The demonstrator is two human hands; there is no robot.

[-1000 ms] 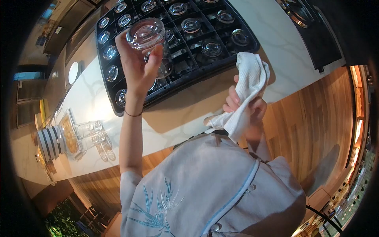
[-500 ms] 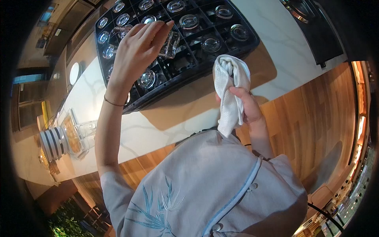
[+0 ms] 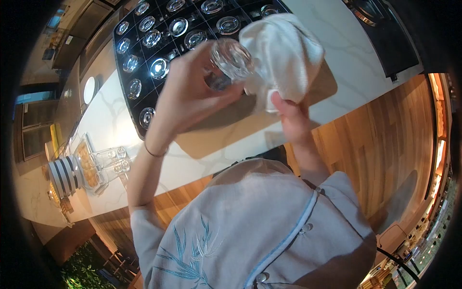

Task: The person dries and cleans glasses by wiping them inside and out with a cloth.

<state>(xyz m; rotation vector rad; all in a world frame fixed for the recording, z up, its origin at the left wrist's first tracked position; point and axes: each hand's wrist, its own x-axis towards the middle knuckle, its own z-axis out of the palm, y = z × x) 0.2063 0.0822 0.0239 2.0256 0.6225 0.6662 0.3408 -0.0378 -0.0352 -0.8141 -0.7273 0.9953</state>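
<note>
A clear drinking glass (image 3: 232, 59) is in my left hand (image 3: 185, 91), fingers curved round its side, raised above the near edge of a black compartment rack (image 3: 148, 89). My right hand (image 3: 292, 118) grips a white cloth (image 3: 288, 53), thumb on top, with the cloth bunched up close beside the glass. Whether cloth and glass touch is hard to tell through the blur. Several clear glasses (image 3: 178, 27) sit in the rack's compartments with their round bases showing. Cloth and left hand hide part of the rack.
The rack rests on a pale marbled counter (image 3: 202, 166). Towards the left are clear glasses (image 3: 118, 155), a clear container with yellowish contents (image 3: 86, 164), a striped stack of dishes (image 3: 60, 176) and a white round object (image 3: 90, 90). A black appliance (image 3: 392, 45) stands at the right.
My left hand has lifted the glass out from over the rack and brought it right, towards my body. My right hand has raised the cloth, now spread wider, up to the glass.
</note>
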